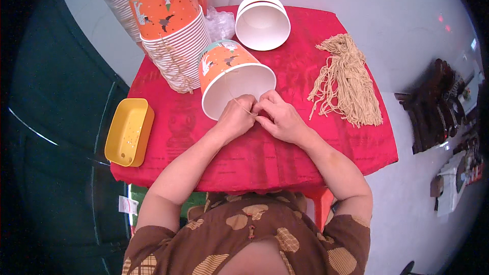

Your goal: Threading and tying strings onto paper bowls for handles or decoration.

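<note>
An orange and green printed paper bucket (219, 61) lies tilted on the table, its white mouth toward me. A thin beige string (237, 103) crosses the near part of its mouth and runs to my fingers. My left hand (237, 118) is closed at the near rim, fingertips pinched on the string. Beside it, my right hand (281, 117) is also closed, thumb and fingers pinching close to the left fingertips. The string's end between the fingers is too small to make out. A bundle of beige strings (351, 81) lies to the right.
Tall nested stacks of printed buckets (168, 20) stand at the back left, next to clear plastic wrap (220, 24). White-lined buckets (263, 25) lie at the back. A yellow tray (143, 130) sits at the left edge of the red-covered table (244, 168). A red stool (322, 204) is below.
</note>
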The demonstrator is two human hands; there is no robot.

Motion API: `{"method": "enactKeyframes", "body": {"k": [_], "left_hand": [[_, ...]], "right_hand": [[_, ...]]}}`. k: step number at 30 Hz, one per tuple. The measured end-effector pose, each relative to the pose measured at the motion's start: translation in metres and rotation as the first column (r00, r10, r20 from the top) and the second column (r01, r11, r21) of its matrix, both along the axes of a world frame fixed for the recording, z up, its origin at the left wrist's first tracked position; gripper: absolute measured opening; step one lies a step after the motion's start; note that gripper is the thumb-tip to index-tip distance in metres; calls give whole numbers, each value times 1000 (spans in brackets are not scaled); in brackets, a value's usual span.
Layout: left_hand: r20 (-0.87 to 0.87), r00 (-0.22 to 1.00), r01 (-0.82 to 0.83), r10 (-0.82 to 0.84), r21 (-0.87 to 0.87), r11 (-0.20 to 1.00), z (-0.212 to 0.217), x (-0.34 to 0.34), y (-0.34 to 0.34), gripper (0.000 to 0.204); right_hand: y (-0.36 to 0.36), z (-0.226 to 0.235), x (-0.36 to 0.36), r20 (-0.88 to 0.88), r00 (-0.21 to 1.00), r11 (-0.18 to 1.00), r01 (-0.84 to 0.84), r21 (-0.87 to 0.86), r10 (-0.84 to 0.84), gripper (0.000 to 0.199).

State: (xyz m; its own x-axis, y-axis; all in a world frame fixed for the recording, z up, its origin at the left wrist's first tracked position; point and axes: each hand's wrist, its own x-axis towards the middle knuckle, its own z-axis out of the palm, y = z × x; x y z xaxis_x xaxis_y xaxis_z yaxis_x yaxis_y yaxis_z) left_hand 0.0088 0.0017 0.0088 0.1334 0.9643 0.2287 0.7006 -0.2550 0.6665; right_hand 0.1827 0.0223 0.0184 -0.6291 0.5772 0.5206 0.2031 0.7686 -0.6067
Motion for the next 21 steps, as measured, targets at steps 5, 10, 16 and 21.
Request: {"method": "enactKeyframes", "body": {"k": [5,10,16,21], "left_hand": [[-15,1000,-6,6,8,1000,4,2,-3,9],[159,987,35,-29,-33,999,3,-8,-4,9],[249,968,-2,42,-158,987,6,-10,0,10],[326,936,-64,130,-206,977,3,-9,1,10]], "right_hand": [[10,-11,0,-63,995,993,-73,94,79,16],[8,-3,9,-98,992,929,-110,-354,80,6],[14,-7,19,-26,992,956,-127,-265,125,3],[12,8,20,126,973,978,-181,-104,193,21]]}}
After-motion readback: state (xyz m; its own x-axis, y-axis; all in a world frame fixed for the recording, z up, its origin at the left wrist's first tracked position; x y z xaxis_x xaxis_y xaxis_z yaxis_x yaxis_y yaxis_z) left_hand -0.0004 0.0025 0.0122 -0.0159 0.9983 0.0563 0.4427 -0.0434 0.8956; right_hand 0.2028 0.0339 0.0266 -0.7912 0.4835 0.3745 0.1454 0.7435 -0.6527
